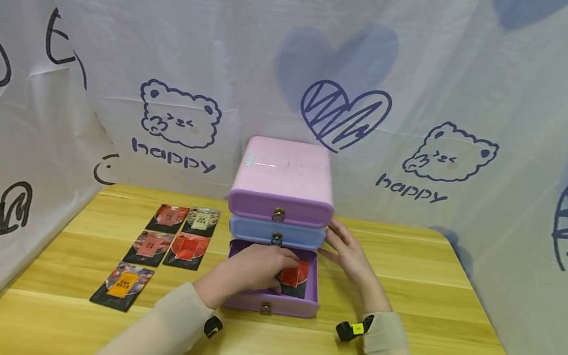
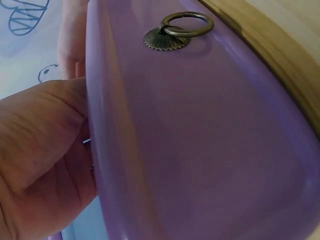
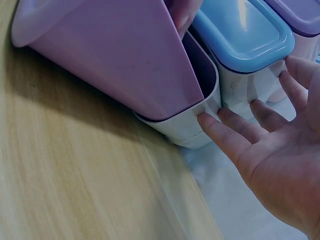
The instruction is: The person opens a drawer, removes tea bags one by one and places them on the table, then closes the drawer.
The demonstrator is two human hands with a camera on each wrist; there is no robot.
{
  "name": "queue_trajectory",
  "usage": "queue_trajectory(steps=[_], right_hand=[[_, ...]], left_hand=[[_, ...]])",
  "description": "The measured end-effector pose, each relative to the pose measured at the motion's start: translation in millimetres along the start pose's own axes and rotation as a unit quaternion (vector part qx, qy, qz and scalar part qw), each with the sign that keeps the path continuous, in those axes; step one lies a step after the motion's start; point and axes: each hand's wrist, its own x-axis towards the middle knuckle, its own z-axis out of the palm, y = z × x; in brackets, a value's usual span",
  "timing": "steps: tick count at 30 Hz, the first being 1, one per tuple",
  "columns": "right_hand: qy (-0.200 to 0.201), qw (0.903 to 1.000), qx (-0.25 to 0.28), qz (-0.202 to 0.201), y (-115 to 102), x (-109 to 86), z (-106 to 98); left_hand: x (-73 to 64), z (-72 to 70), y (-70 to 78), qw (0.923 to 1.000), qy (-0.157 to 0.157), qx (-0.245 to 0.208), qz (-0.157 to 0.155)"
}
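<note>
A small drawer cabinet (image 1: 284, 169) has a pink top and purple, blue and purple drawers. Its bottom purple drawer (image 1: 314, 284) is pulled out. My left hand (image 1: 258, 266) reaches down into that drawer, its fingertips over the left edge of a red-and-black packet (image 1: 294, 280) lying inside. In the left wrist view the drawer front hides those fingers, and I cannot tell whether they grip the packet. Spread along the cabinet's right side, my right hand (image 3: 280, 155) touches the white casing (image 3: 182, 130) of the lower drawers with its fingertips, holding nothing.
Several packets lie in two columns on the wooden table left of the cabinet, among them a yellow-labelled one (image 1: 122, 286) nearest me. Ring pulls hang on the drawer fronts, such as the brass ring (image 2: 195, 24). A printed cloth (image 1: 244, 55) hangs behind the table.
</note>
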Motion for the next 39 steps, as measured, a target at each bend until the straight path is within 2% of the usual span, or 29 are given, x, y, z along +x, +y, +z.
queue_trajectory(steps=[9,13,21,30,39], right_hand=[[-0.003,1.0000,-0.002,0.000,0.1,0.3,-0.4],[-0.002,1.0000,-0.003,-0.002,0.1,-0.2,-0.5],[0.001,1.0000,-0.001,-0.003,0.7,0.9,-0.5],[0.000,1.0000,-0.004,-0.003,1.3,0.6,-0.8],[-0.001,0.9999,-0.013,-0.002,1.3,0.1,-1.6]], left_hand=[[17.7,1.0,5.1,0.9992,-0.035,-0.017,-0.002],[23.8,0.6,7.8,0.9982,-0.057,-0.012,-0.010],[32.9,8.1,11.6,0.9964,-0.079,0.018,-0.023],[31.9,13.3,14.9,0.9964,-0.078,0.022,-0.023],[32.5,22.2,9.2,0.9975,-0.065,0.026,-0.004]])
